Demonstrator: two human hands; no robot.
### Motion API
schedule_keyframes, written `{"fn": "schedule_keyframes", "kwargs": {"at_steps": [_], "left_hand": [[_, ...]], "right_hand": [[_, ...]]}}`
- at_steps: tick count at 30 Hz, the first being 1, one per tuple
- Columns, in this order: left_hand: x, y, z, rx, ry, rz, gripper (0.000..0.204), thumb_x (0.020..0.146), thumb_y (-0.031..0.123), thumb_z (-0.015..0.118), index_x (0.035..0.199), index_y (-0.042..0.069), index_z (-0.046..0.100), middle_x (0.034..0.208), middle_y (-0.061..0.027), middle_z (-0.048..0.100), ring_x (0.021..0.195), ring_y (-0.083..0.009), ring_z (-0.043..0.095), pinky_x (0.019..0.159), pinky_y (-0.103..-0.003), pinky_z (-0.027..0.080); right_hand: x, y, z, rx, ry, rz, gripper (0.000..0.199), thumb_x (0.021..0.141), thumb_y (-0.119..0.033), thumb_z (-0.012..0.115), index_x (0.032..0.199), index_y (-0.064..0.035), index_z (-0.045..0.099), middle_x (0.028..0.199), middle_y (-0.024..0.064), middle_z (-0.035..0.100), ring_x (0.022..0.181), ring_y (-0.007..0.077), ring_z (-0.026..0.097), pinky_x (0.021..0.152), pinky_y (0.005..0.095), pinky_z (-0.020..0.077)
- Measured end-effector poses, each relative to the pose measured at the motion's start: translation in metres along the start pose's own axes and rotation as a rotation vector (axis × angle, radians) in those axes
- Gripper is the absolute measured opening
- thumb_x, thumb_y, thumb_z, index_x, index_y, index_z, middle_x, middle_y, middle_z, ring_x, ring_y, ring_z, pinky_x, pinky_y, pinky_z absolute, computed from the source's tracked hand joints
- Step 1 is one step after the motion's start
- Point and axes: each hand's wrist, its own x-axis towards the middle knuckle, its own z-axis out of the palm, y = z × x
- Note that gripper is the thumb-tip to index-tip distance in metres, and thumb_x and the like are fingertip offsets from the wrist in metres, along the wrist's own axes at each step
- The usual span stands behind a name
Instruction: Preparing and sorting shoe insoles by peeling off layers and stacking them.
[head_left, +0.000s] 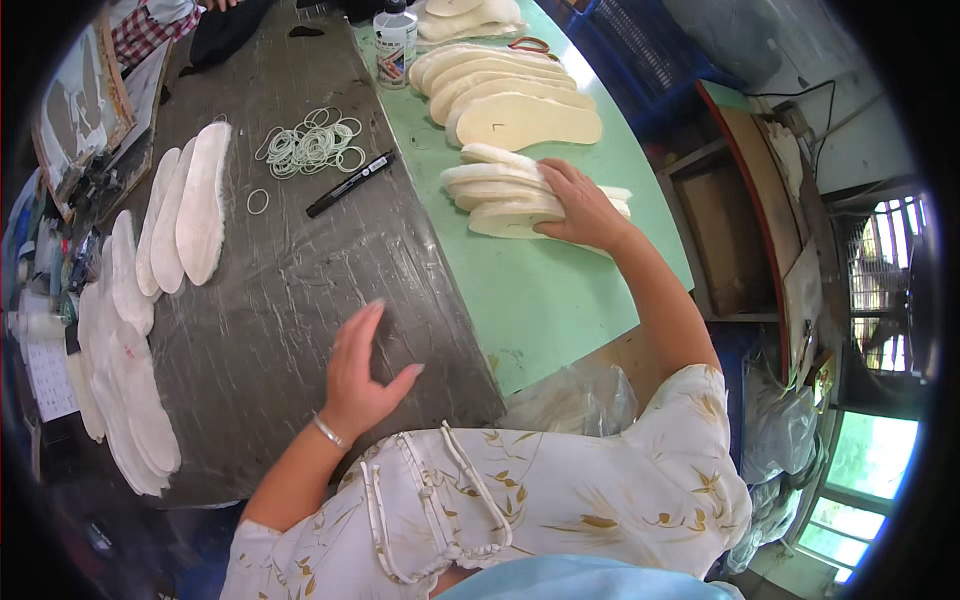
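Note:
My right hand is closed around a small stack of cream, fleecy insoles on the green part of the table. Its thumb lies on the near side of the stack and the fingers on the far side. Above the dark table covering hovers my left hand, thumb and fingers apart, holding nothing. Beyond the gripped stack, more insoles lie overlapped in a row. A heap of pale rubber bands and a black marker pen rest on the dark surface, with one loose band beside them.
White fleecy insoles overlap along the left side, with several more nearer me. A bottle and red-handled scissors stand and lie at the back. Another person's checked sleeve shows far left. A wooden shelf is at the right.

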Motion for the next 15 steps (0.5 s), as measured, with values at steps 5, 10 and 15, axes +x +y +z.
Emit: {"fn": "schedule_keyframes", "kwargs": {"at_steps": [5, 10, 15], "left_hand": [[0.155, 0.017, 0.076, 0.290, -0.124, 0.323, 0.111, 0.066, 0.040, 0.084, 0.152, 0.004, 0.023, 0.155, -0.0214, 0.026, 0.143, -0.0365, 0.028, 0.116, -0.048, 0.025], [0.193, 0.003, 0.132, 0.356, -0.334, 0.140, 0.084, 0.064, 0.035, 0.085, 0.131, 0.004, 0.045, 0.110, -0.0130, 0.058, 0.104, -0.0312, 0.058, 0.092, -0.043, 0.041], [0.189, 0.010, 0.136, 0.295, -0.290, 0.182, 0.069, 0.064, 0.030, 0.086, 0.120, 0.004, 0.054, 0.103, -0.0112, 0.058, 0.099, -0.0288, 0.059, 0.088, -0.040, 0.043]], "right_hand": [[0.017, -0.017, -0.008, 0.078, -0.189, -0.097, 0.071, 0.068, -0.025, 0.082, 0.128, -0.0040, 0.052, 0.130, 0.0134, 0.056, 0.120, 0.0336, 0.052, 0.102, 0.0416, 0.0421], [0.064, 0.016, -0.038, 0.323, -0.449, 0.177, 0.081, 0.076, -0.039, 0.080, 0.143, -0.0085, 0.045, 0.144, 0.0128, 0.048, 0.133, 0.0292, 0.046, 0.112, 0.0388, 0.0351], [0.121, 0.080, -0.006, -0.060, 0.032, 0.144, 0.097, 0.072, -0.034, 0.081, 0.151, -0.0099, 0.029, 0.149, 0.0157, 0.041, 0.138, 0.0329, 0.038, 0.114, 0.0442, 0.0320]]}}
